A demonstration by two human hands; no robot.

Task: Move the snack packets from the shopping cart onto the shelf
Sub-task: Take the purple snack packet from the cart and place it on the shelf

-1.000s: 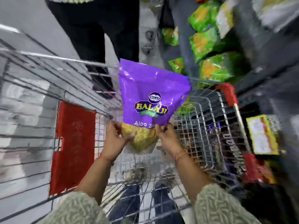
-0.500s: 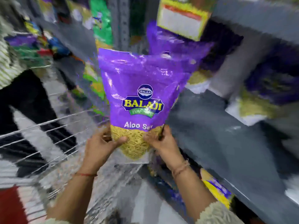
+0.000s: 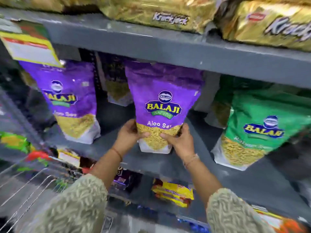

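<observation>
A purple Balaji Aloo Sev packet stands upright on the grey middle shelf, its base on the shelf board. My left hand grips its lower left corner and my right hand grips its lower right corner. A second purple Aloo Sev packet stands to the left on the same shelf, and another sits dimly behind at the back. The wire shopping cart shows at the bottom left; what it holds is blurred.
A green Balaji packet stands right of the held one. Gold Krackjack packs fill the shelf above, whose grey edge hangs just over the packet's top. A yellow price tag hangs at upper left. Yellow packs lie on the lower shelf.
The packet went from above the cart, rightwards and up, to standing on the middle shelf. Both hands have kept their grip on its lower corners throughout.
</observation>
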